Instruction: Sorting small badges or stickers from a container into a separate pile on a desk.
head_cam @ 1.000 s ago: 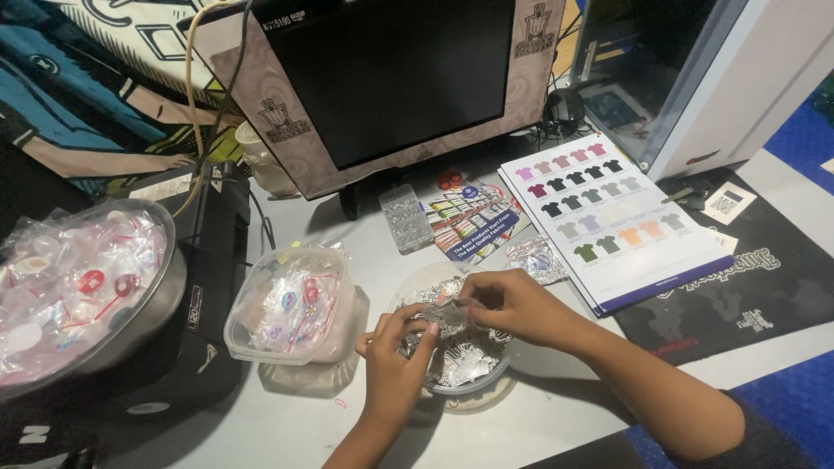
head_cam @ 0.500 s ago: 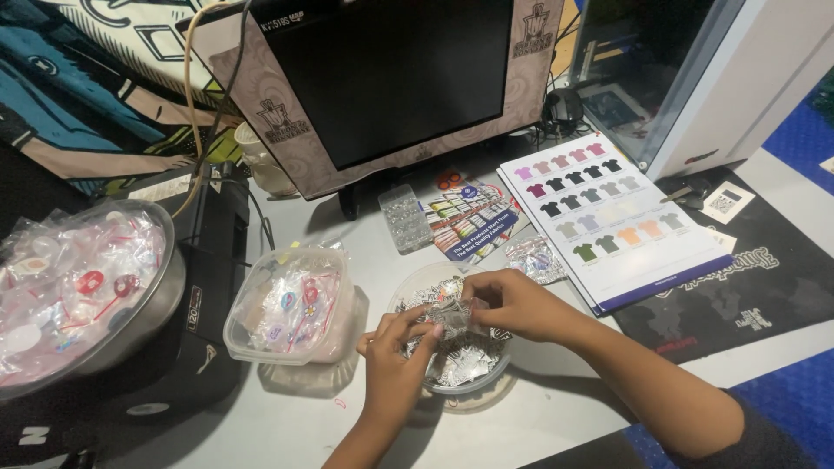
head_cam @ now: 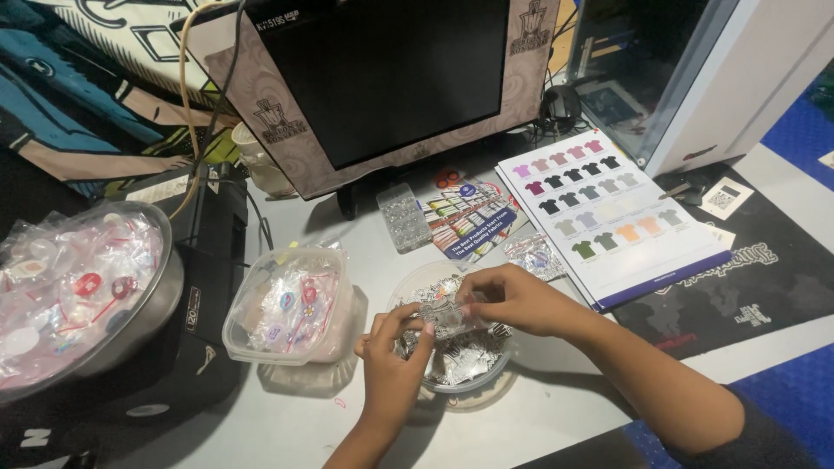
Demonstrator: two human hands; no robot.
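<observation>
Hands: both pinch one small clear packet [head_cam: 445,314] between them; the left hand [head_cam: 393,347] grips its near-left end with thumb and fingertips, the right hand [head_cam: 508,300] clamps its far-right end.
Packet: held just above a round clear bowl [head_cam: 499,360], near the middle of the desk; it seems to be a crinkly see-through sachet with something small inside, too blurred to tell what.
Long axis: it runs roughly from 8 o'clock to 2 o'clock, between the two grips, lying near flat; which end is its mouth I cannot tell.
Doing it well: judging from the grip, fingers are best kept at the two ends, the packet low over the bowl so anything that slips falls back in.
Bowl: filled with more shiny clear packets.
At 9 o'clock: a square clear tub [head_cam: 291,304] of packets with red and pink bits.
Further at 9 o'clock: a big metal bowl [head_cam: 161,304] heaped with the same, sitting on a black box [head_cam: 213,260].
At 1 o'clock: a colour chart of shirts [head_cam: 608,208].
At 12 o'clock: a leaflet [head_cam: 473,213], a small clear tray [head_cam: 404,217] and a dark monitor [head_cam: 391,78].
</observation>
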